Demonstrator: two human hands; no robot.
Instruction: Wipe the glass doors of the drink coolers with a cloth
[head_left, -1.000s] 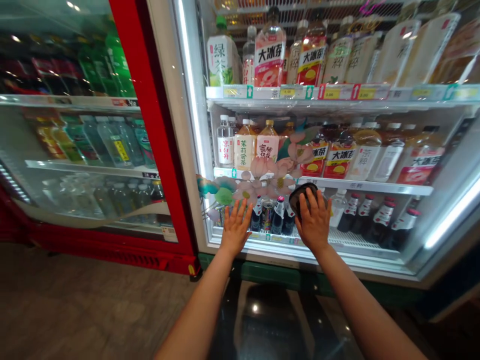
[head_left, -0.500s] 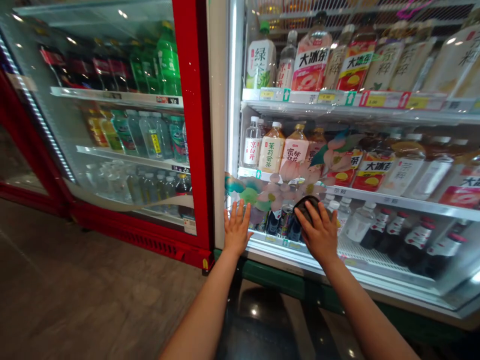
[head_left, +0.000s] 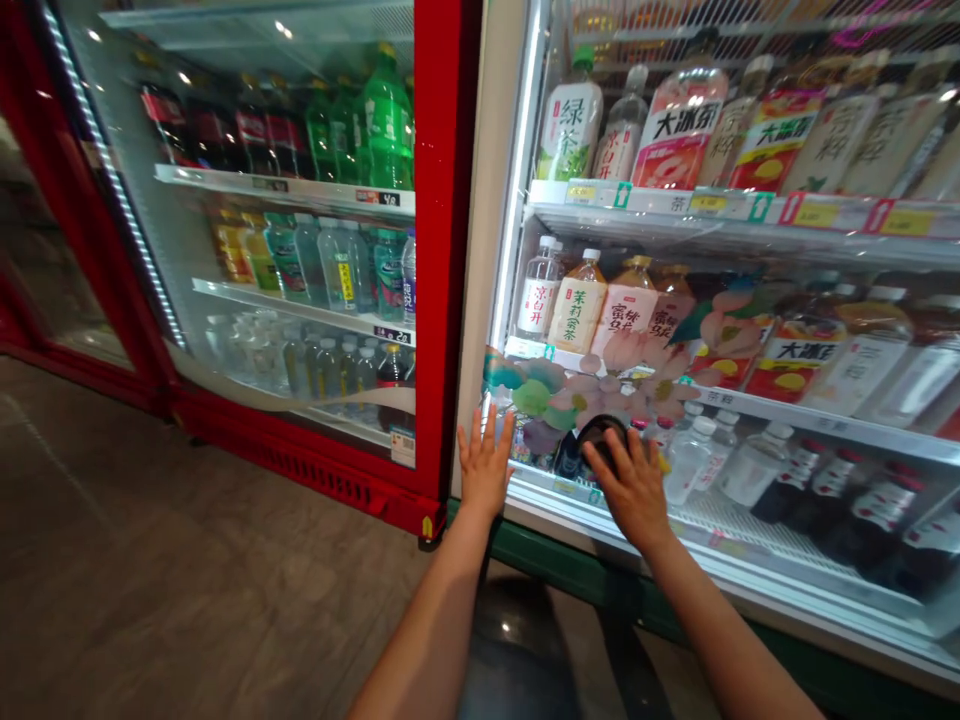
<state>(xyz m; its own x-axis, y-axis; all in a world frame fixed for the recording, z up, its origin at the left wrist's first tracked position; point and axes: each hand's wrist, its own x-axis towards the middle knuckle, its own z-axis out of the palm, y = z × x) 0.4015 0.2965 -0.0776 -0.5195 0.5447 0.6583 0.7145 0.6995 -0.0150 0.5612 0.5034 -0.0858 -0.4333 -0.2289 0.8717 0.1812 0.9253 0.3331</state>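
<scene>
My left hand point(head_left: 486, 472) reaches up to the lower left part of the right cooler's glass door point(head_left: 517, 385), its fingers spread. Lower on the same door is my right hand point(head_left: 634, 495), palm towards the glass and fingers apart. Behind or under its fingertips shows a dark rounded thing point(head_left: 600, 432); whether it is a pad or a reflection I cannot tell. A flower decoration point(head_left: 577, 390) with pink petals and green leaves crosses the glass just above both hands. Clear bottles with white caps point(head_left: 690, 460) stand inside, beside my right hand.
Shelves in the right cooler hold tea bottles point(head_left: 577, 310) and dark bottles with red caps point(head_left: 795, 485). To the left stands a red-framed cooler point(head_left: 442, 250) with cola and green soda bottles point(head_left: 386, 115). A brown floor point(head_left: 225, 590) lies below.
The view has turned left, so both coolers sit further right in the picture. My right hand and the dark rounded thing have shifted left across the glass. My left hand remains spread.
</scene>
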